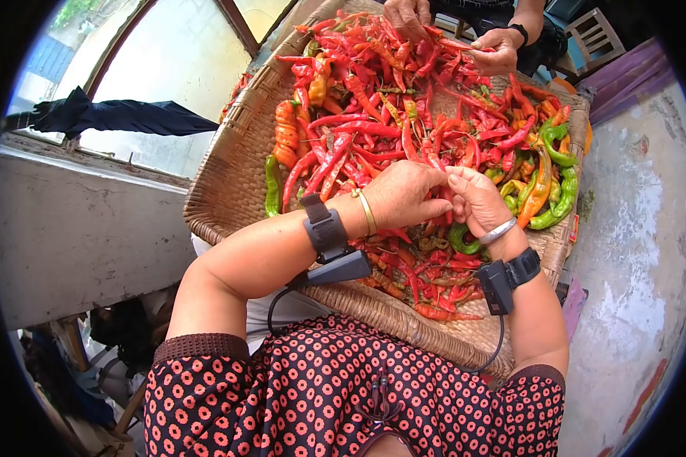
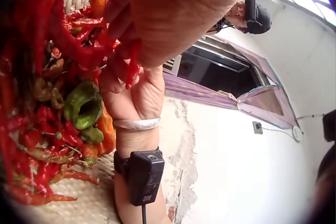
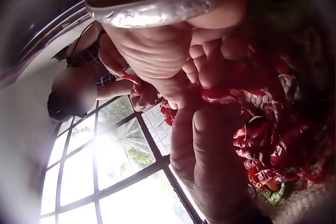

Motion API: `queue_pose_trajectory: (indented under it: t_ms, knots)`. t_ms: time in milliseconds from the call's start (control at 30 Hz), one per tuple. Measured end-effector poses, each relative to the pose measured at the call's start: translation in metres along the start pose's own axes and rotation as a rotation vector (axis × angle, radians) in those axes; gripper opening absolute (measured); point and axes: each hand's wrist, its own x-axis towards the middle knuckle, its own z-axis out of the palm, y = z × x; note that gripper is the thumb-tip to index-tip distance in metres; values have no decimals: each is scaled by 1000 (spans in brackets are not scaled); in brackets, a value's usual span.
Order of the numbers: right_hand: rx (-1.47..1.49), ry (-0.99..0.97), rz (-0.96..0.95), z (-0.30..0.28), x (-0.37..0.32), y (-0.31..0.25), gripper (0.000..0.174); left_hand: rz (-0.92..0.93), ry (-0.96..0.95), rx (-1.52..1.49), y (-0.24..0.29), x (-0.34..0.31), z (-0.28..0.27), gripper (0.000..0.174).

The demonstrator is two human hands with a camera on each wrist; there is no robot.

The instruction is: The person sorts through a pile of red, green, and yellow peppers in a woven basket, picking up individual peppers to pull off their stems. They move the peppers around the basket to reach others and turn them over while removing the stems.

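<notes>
My two hands meet over a wide woven basket (image 1: pixel 229 183) heaped with red chili peppers (image 1: pixel 366 129). With thumb and fingers curled, my left hand (image 1: pixel 408 193), below a gold bangle, pinches a red chili pepper (image 2: pixel 134 66). My right hand (image 1: pixel 476 199), with a silver bangle, grips the same pepper from the other side, fingertips right at the left ones. Most of that pepper is hidden by the fingers. Just under the right hand lies a curled green pepper (image 1: pixel 462 240); smaller, wrinkled red peppers (image 1: pixel 434 278) spread near the basket's front edge.
Across the basket, another person's hands (image 1: pixel 497 52) handle peppers. Green peppers (image 1: pixel 562 194) lie along the right rim, and a twisted orange one (image 1: pixel 286 135) is at the left. A folded dark umbrella (image 1: pixel 130 116) hangs by the window; a wall (image 1: pixel 632 228) stands right.
</notes>
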Motion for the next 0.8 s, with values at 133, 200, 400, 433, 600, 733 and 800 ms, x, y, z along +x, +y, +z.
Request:
queue_pose_trajectory:
  t_ms: [133, 200, 400, 433, 600, 733, 800]
  knots:
    - [42, -42, -35, 0, -3, -8, 35, -44, 49, -263, 2, -2, 0, 25]
    - [58, -70, -50, 3, -5, -11, 42, 43, 85, -139, 4, -1, -5, 25]
    - [-175, -17, -87, 7, -12, -20, 53, 183, 146, 37, -1, 3, -16, 27]
    - [-151, 15, -127, 5, -13, -24, 53, 85, 177, -61, -2, 5, -19, 24]
    - [-149, 212, -282, -5, -16, -35, 52, -121, 177, 373, -34, 2, -43, 21]
    - [-559, 389, -503, -22, -2, -14, 39, -131, -90, 727, -55, -4, -39, 20]
    - [-910, 311, -566, -19, -1, -9, 26, -157, -152, 746, -55, -2, -38, 19]
